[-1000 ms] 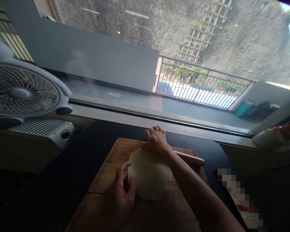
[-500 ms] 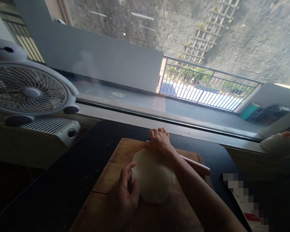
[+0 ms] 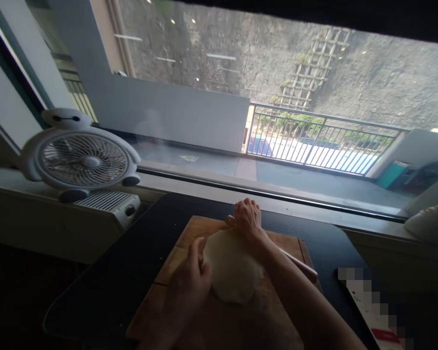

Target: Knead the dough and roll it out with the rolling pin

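On a dark table [image 3: 105,291], a wooden board [image 3: 181,253] bears flattened dough [image 3: 231,272] towards twelve o'clock, a rolling pin [image 3: 301,267] slanting from the dough's twelve to three beneath the right hand [image 3: 248,218], whose grip I cannot tell, while the left hand [image 3: 194,271], loosely released at nine, would best stay clear of even pressure.

Backlit: daylight through window [image 3: 211,126] ahead, ground [image 3: 350,160] past railing [image 3: 324,116] glaring white. Desk [image 3: 105,287] dim, lower left near black. Faint reflection [image 3: 151,129] in window. Left hand [image 3: 195,274] shadowed, slightly blurred. Pixelated patch [image 3: 372,301] lower right.
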